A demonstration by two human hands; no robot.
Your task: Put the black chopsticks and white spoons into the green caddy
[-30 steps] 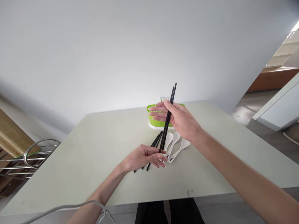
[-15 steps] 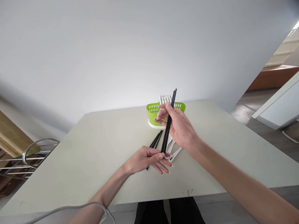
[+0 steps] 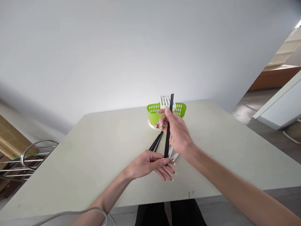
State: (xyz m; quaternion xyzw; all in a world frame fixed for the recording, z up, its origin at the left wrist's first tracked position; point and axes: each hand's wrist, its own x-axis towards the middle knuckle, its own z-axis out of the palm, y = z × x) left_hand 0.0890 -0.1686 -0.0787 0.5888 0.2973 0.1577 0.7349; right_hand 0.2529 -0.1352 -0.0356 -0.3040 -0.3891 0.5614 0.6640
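A pair of black chopsticks (image 3: 167,135) is held nearly upright between both hands. My right hand (image 3: 176,128) pinches their upper part between thumb and fingers. At their lower ends, my left hand (image 3: 154,164) grips them with thumb and forefinger, its other fingers stretched out. More black chopsticks (image 3: 155,142) lie on the table just behind my left hand. Beside them, white handles (image 3: 174,157) with small printed marks show partly from under my right hand. Past the hands stands a green basket (image 3: 154,118) with a white slotted piece (image 3: 164,100) at its middle; my right hand hides part of it.
The pale table (image 3: 105,141) reaches back to a white wall (image 3: 117,56). A metal rack (image 3: 25,160) with a wooden board (image 3: 14,138) stands off the left edge. A grey cable (image 3: 77,211) crosses by my left forearm.
The chopsticks have tilted more upright, with their tips moved slightly left and down. My right hand has shifted a little left and down; my left hand has dropped slightly.
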